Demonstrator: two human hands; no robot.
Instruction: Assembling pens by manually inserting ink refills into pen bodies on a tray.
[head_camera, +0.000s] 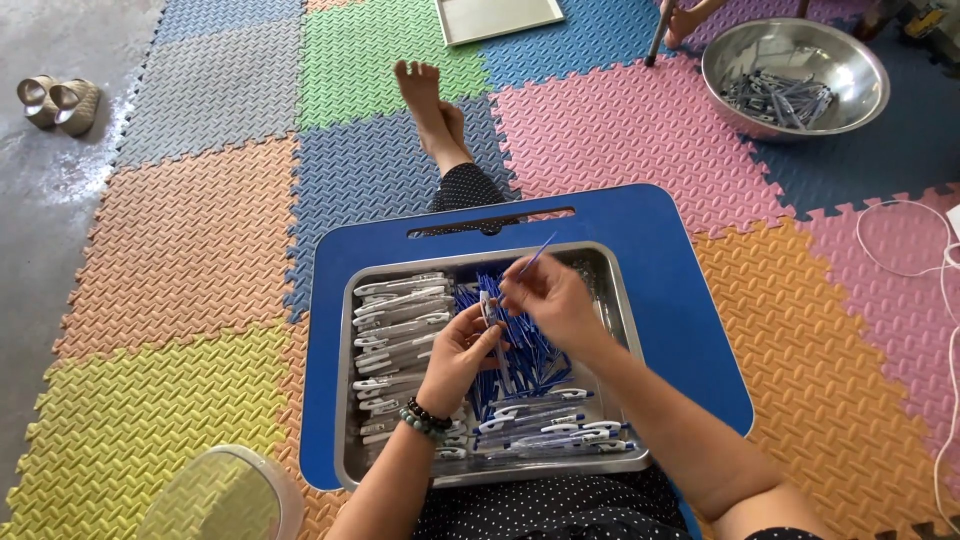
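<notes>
Overhead, a floor of coloured foam mats (200, 240) is seen, with a blue lap bench (680, 300) laid across the seated person's legs. On the bench sits a steel tray (625, 330), long side running left to right. Tray contents are sorted: clear pen barrels with white clips (395, 320) stacked along the left, a heap of blue refills (530, 350) in the middle, assembled pens (555, 425) lined along the near edge.

Both hands are held above the tray's centre, close together, nearly touching. The left hand (462, 352) is closed around a clear pen barrel (488, 308), held roughly upright with its open end up. The right hand (552, 300) is pinched on a thin blue refill (538, 252), long axis tilted up and away to the right, lower end pointing down-left toward the barrel's mouth. The refill lies just right of and above the barrel; the two axes are not yet in line. Whether the tip is already inside cannot be told.

Farther off, a steel bowl (860, 60) with more pen parts rests top right, a white tray (500, 18) top centre, and a pair of shoes (58, 100) top left.
</notes>
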